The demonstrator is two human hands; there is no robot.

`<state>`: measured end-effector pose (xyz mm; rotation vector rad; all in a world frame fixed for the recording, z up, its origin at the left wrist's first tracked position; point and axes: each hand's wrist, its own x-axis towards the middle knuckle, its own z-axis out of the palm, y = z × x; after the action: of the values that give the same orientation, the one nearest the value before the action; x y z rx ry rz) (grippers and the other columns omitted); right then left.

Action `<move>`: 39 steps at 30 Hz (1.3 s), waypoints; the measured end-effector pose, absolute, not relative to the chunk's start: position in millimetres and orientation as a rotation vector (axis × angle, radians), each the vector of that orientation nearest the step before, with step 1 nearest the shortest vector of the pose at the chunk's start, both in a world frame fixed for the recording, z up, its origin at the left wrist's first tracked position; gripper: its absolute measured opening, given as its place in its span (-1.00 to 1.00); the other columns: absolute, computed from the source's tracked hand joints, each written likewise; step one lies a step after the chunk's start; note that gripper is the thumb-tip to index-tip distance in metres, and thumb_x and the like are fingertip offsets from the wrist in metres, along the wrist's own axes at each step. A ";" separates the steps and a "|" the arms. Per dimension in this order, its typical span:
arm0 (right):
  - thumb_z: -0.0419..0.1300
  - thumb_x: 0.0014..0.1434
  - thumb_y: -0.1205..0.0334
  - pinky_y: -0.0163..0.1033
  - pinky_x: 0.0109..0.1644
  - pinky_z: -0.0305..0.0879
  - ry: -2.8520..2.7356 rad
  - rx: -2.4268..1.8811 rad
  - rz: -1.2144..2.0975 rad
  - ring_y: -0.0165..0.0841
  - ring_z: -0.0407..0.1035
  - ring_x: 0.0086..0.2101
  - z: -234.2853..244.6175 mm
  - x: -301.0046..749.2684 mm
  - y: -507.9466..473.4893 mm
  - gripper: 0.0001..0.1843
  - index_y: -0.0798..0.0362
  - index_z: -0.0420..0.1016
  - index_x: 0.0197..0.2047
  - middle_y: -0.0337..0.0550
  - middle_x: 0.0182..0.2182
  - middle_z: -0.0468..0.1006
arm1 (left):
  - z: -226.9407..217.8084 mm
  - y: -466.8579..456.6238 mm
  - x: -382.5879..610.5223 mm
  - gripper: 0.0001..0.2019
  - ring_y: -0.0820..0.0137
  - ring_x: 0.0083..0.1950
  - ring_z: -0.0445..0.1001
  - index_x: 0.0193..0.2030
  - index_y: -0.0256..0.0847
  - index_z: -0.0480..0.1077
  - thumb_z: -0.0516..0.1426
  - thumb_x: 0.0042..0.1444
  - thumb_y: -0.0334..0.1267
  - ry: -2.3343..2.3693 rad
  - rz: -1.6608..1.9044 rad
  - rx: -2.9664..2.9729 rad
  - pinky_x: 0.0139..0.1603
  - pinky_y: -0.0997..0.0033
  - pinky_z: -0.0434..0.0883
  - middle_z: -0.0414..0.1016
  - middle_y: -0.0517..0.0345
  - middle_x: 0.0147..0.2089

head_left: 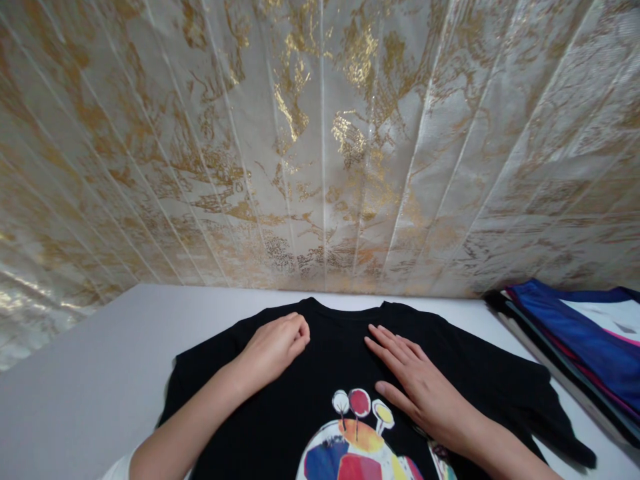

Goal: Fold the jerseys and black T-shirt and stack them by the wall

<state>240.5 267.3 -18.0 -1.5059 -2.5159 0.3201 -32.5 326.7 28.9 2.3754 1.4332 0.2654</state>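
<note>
A black T-shirt (333,360) lies spread out with its neckline towards the far side and a colourful print (360,447) on its front. My left hand (283,337) rests on the upper left of the shirt, its fingers curled into a loose fist; no fabric is seen bunched in it. On the upper right, my right hand (410,377) lies nearly flat on the cloth, fingers stretched out and thumb apart. The shirt's right sleeve reaches out towards the right, and its lower part runs out of view.
The shirt lies on a white table (85,373). At the right edge sits a stack of folded clothes (575,340), a blue garment on top. Close behind the table hangs a white and gold patterned curtain (320,153).
</note>
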 end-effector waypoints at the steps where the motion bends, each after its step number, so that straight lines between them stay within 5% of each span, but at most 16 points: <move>1: -0.04 0.32 -0.03 0.11 0.34 -0.05 -2.516 -1.508 0.322 -0.19 -0.17 0.33 -17.9 240.4 267.4 -0.39 -0.04 0.03 0.37 -0.09 0.37 -0.07 | 31.8 327.5 -35.0 -0.89 0.42 -0.33 0.38 -0.36 -0.17 0.31 0.01 0.16 -0.37 1.438 0.268 2.366 -0.33 0.48 0.20 0.40 0.24 -0.32; 15: -0.03 0.32 -0.03 0.11 0.33 -0.03 -2.511 -1.470 0.299 -0.18 -0.16 0.33 -20.3 243.2 266.3 -0.39 -0.04 0.02 0.37 -0.06 0.37 -0.06 | 26.3 309.5 -12.0 -0.95 0.38 -0.20 0.43 -0.28 -0.16 0.36 0.14 0.13 -0.39 1.359 0.050 2.473 -0.24 0.47 0.27 0.44 0.22 -0.25; 30: -0.01 0.32 0.01 0.12 0.33 -0.04 -2.517 -1.485 0.318 -0.18 -0.15 0.33 -15.9 239.7 266.5 -0.38 -0.01 0.03 0.37 -0.04 0.37 -0.05 | 34.5 340.3 -44.3 -0.85 0.36 -0.28 0.42 -0.30 -0.18 0.32 -0.05 0.20 -0.34 1.662 0.225 2.417 -0.30 0.43 0.25 0.43 0.18 -0.31; 39: 0.00 0.32 0.02 0.12 0.32 -0.02 -2.508 -1.456 0.283 -0.17 -0.14 0.33 -17.5 241.2 265.9 -0.40 -0.04 0.04 0.37 -0.04 0.36 -0.04 | 40.4 293.6 -10.3 -0.85 0.39 -0.28 0.43 -0.38 -0.18 0.34 0.02 0.17 -0.41 1.197 -0.077 2.495 -0.27 0.48 0.27 0.45 0.19 -0.29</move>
<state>241.2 265.9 -17.5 -1.4564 -2.5077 0.2828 -10.3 293.6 40.4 2.4952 1.1970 -0.0771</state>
